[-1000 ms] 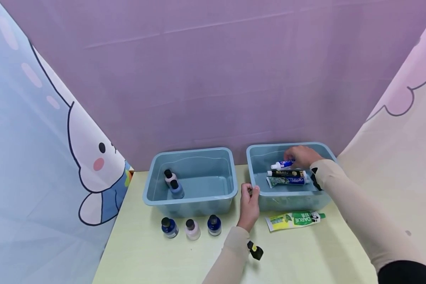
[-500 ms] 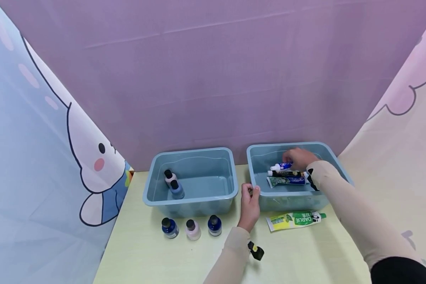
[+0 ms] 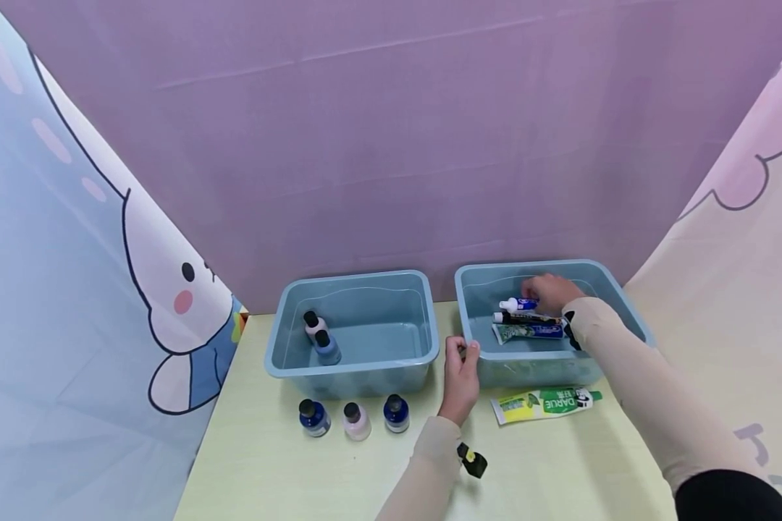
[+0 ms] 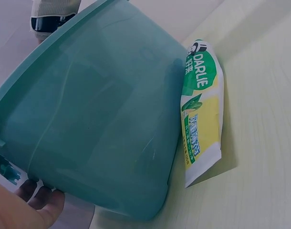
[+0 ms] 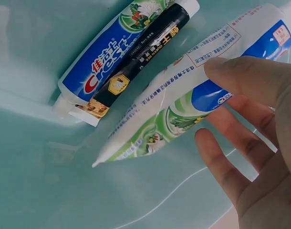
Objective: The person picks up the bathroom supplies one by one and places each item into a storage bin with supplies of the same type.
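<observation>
One white-and-blue tube (image 5: 183, 98), pinched in my right grip (image 5: 262, 136), inside the right bin (image 3: 528, 373), beside a black tube (image 5: 138, 64); my left grip (image 3: 460, 380) holds the bin's corner; risk: slack pinch could drop it crooked

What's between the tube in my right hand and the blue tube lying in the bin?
The black tube; the right wrist view shows it lying between the held tube and the blue tube.

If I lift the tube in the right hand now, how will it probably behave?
The held tube could bend or dent when squeezed, since its body tapers to a thin, flattened end. That same end should make rolling less likely.
</observation>
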A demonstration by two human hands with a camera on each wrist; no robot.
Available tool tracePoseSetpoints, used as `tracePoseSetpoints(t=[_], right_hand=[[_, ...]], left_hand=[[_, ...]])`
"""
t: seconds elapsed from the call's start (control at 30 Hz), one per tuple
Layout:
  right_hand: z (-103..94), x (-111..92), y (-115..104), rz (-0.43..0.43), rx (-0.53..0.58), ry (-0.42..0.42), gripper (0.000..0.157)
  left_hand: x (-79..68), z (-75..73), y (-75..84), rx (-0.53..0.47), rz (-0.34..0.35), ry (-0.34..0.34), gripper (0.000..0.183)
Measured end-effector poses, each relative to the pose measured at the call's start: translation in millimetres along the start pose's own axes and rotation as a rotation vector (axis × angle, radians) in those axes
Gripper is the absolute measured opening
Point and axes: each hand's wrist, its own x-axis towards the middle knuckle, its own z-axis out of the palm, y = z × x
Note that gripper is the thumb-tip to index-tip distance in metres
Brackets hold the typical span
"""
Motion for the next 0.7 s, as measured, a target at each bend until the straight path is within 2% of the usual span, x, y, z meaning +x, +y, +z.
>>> tracePoseSetpoints(t=[0.2,0.4,0.7], right_hand=[[-2.9,-6,-2,0.026,-0.011,0.0,0.025],[-0.9,-6,5,0.009,0.019,0.041,0.015],[-17.0,-6,-2,0.018,0.063,0.057,0.014]], left_hand=[[-1.3,0.6,0.4,0.004,-0.008,-0.001,0.019],[-2.7,-0.4,0.2,0.015,-0.004,-0.01,0.02],[-0.4,-1.8,0.8,0.016,-0.016,0.016,0.018]])
